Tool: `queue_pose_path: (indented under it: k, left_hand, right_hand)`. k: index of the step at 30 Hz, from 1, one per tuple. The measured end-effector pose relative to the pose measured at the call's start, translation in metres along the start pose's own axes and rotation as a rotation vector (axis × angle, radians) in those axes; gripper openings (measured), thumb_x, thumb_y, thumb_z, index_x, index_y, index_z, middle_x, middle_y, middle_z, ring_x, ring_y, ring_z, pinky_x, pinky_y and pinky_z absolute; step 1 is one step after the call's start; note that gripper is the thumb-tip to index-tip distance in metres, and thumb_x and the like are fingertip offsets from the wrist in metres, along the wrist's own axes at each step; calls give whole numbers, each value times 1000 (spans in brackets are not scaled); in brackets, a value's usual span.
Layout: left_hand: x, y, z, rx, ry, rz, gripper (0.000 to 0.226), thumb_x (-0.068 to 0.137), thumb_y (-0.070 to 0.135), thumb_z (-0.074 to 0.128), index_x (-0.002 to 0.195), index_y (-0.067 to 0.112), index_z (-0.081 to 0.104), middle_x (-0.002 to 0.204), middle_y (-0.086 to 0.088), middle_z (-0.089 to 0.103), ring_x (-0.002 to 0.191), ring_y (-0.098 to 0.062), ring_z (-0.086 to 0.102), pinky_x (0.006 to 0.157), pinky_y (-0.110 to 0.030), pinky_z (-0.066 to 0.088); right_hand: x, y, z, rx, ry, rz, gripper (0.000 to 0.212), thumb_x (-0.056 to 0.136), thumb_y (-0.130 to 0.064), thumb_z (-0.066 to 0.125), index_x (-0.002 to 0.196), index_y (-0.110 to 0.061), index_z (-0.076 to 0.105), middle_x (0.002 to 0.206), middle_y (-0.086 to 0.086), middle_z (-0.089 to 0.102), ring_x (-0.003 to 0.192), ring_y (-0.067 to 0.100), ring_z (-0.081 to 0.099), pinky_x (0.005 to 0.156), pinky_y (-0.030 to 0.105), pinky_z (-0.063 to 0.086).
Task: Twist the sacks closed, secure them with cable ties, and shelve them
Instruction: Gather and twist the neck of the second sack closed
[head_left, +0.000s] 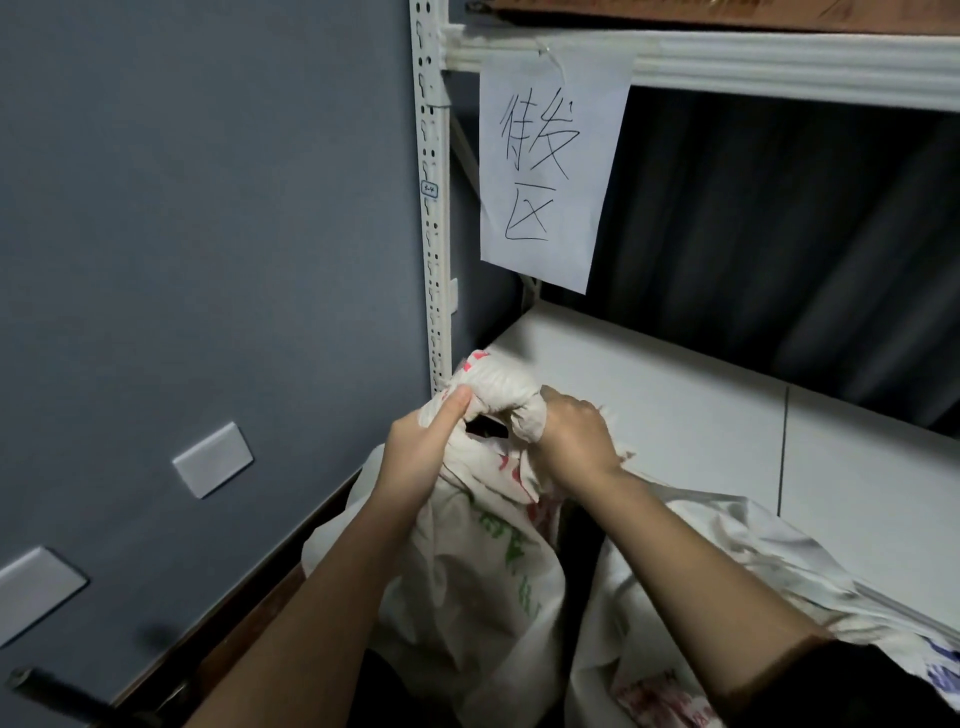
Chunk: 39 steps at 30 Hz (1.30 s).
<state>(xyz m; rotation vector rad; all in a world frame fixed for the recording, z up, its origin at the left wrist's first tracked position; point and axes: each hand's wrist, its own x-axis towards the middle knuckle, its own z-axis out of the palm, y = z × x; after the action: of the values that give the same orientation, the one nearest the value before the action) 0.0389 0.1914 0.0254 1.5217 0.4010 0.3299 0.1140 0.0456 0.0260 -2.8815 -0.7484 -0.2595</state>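
Near the frame's centre, the left hand (415, 441) and right hand (574, 439) both gripped the sack's (488, 561) twisted neck, fingers curled tight, before the shelf (675, 395).

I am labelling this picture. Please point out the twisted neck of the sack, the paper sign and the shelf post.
twisted neck of the sack (501, 397), head view, on the bunched fabric between the hands.
paper sign (550, 166), head view, on the handwritten middle.
shelf post (435, 234), head view, on its perforated face.

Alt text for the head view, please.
Both hands, left hand and right hand, grip the twisted neck of a white printed sack at the edge of a white shelf, under a handwritten paper sign.
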Motion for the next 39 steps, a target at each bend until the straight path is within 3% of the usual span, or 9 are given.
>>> queue_pose_path:
  k: [4, 8, 12, 18, 24, 30, 32, 36, 39]
  left_hand:
    - [-4, -2, 11, 15, 2, 20, 38, 90, 47, 55, 108, 18, 71, 102, 8, 72, 101, -6, 65, 94, -27, 48]
    - [0, -2, 9, 83, 32, 24, 43, 92, 55, 46, 101, 21, 70, 97, 9, 70, 101, -9, 64, 94, -29, 47]
    - [0, -1, 6, 103, 78, 9, 63, 77, 76, 35, 101, 24, 61, 100, 7, 64, 103, -15, 60, 98, -42, 45]
    - [13, -17, 12, -53, 65, -51, 86, 71, 85, 35, 139, 32, 43, 144, 2, 44, 133, -17, 41, 114, -46, 29]
    - [-10, 7, 12, -388, -209, 13, 42, 103, 26, 27, 138, 12, 45, 132, -7, 58, 120, -15, 56, 97, -23, 46]
    - [-15, -3, -7, 218, -495, 41, 85, 81, 0, 69, 146, 18, 18, 122, 9, 49, 92, 16, 53, 70, 1, 42]
    - [-15, -9, -7, 302, -458, 71, 95, 60, 12, 84, 138, 5, 31, 108, 11, 52, 88, 15, 57, 69, 3, 40]
    - [-9, -33, -4, 447, -348, 67, 141, 27, 55, 89, 147, 20, 24, 140, 0, 46, 123, -11, 50, 98, -20, 46]
    - [-6, -43, 0, 440, -286, 95, 120, 31, 60, 83, 134, 14, 43, 123, 3, 57, 108, 6, 54, 87, -8, 46]
  right_hand:
    - [-5, -25, 16, 397, 129, 104, 29, 87, -25, 57, 113, -14, 60, 103, 8, 66, 95, 30, 61, 75, 30, 42]
    - [-7, -41, 16, 1039, -111, 33, 61, 79, -27, 57, 138, -28, 41, 131, -6, 56, 118, 8, 54, 100, 30, 46]
    - [-9, -35, -4, 1355, -320, -15, 77, 72, -30, 66, 142, -20, 36, 133, -8, 54, 118, -1, 52, 96, 12, 43]
    - [-14, -59, -2, 1677, -187, 69, 49, 82, -9, 69, 129, -11, 54, 122, -3, 66, 115, 6, 60, 101, 25, 46]
    - [-8, -71, -1, 1689, 53, 239, 30, 86, -4, 66, 112, -19, 63, 111, -1, 70, 105, 10, 66, 92, 24, 50]
    - [-8, -66, -7, 1540, 110, 387, 34, 81, -6, 65, 115, -9, 62, 110, 12, 69, 104, 24, 66, 94, 36, 52]
    - [-12, -63, -10, 1531, 34, 411, 26, 82, -11, 67, 108, -9, 64, 106, 13, 70, 101, 27, 67, 95, 37, 52]
    - [-20, -56, -19, 1670, -123, 346, 28, 86, -5, 65, 114, -10, 66, 110, 9, 71, 105, 23, 67, 99, 36, 50]
    - [-21, -54, -21, 1669, -148, 299, 29, 86, -4, 66, 113, -12, 67, 109, 7, 72, 104, 21, 67, 95, 32, 51]
